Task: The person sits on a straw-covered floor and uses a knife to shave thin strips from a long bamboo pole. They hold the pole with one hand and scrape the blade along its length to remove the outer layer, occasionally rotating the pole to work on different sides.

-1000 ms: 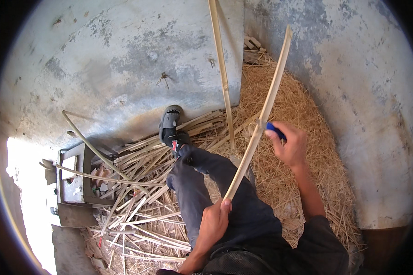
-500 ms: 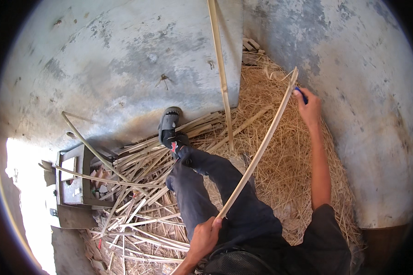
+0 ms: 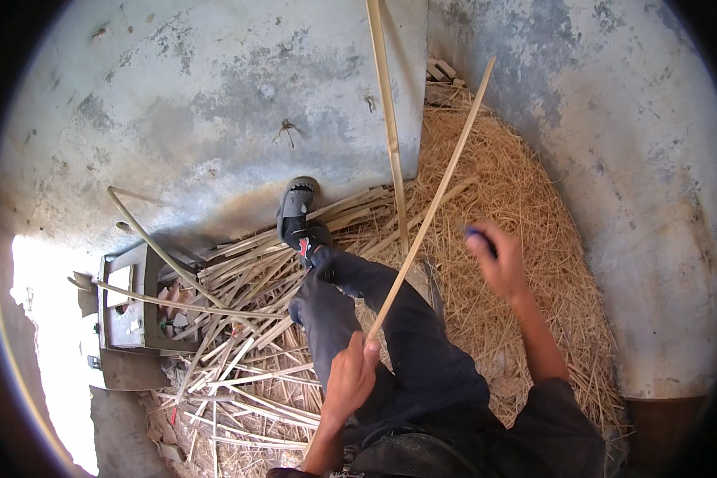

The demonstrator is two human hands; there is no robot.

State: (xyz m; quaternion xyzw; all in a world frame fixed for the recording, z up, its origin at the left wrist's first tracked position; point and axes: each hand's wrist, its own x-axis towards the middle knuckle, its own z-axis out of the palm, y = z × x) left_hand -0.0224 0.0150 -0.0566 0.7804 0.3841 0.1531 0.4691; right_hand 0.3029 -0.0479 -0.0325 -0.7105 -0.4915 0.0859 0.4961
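My left hand (image 3: 350,378) is closed round the lower end of a long, pale split-bamboo strip (image 3: 432,205). The strip slants up and away to the right, across my legs and over the shavings. To the right of it, apart from the strip, my right hand (image 3: 502,264) is closed on a small dark blue tool (image 3: 481,237). Only part of this tool shows; whether it has a blade cannot be made out.
Thin straw-coloured shavings (image 3: 526,191) are heaped at the right. Many split strips (image 3: 247,287) lie on the left. Another strip (image 3: 391,119) leans on the grey wall (image 3: 215,95). A grey box (image 3: 127,307) stands far left. My shoe (image 3: 297,199) is near the wall.
My right hand has come off the strip's far end and moved down toward me with the blue tool. The strip's far end has swung up and slightly left.
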